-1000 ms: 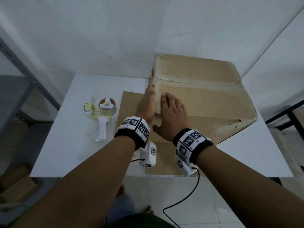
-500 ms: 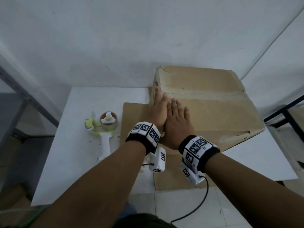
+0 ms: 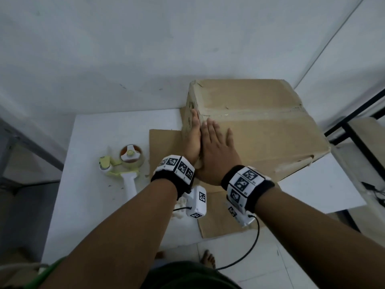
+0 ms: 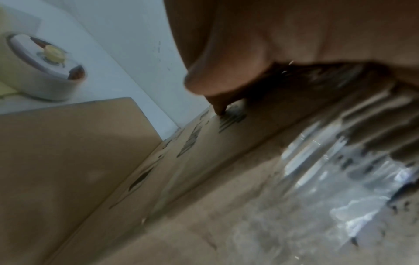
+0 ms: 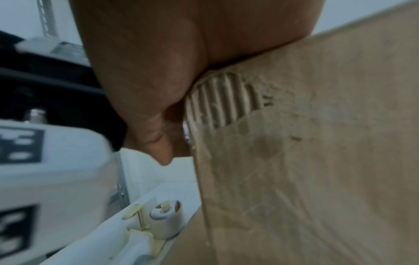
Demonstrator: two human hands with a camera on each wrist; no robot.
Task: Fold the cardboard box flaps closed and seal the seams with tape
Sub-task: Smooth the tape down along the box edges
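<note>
Two flat hands on the box's left edge

Left hand (image 3: 192, 140) presses the cardboard box (image 3: 260, 126) side, right hand (image 3: 216, 151) its top, fingers straight; tape dispenser (image 3: 127, 165) sits left on open table (image 3: 83, 163).

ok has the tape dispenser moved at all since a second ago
No. The tape dispenser lies in the same spot on the white table, with the same gap to the left edge of the flat cardboard sheet. Only the head camera shifted.
</note>
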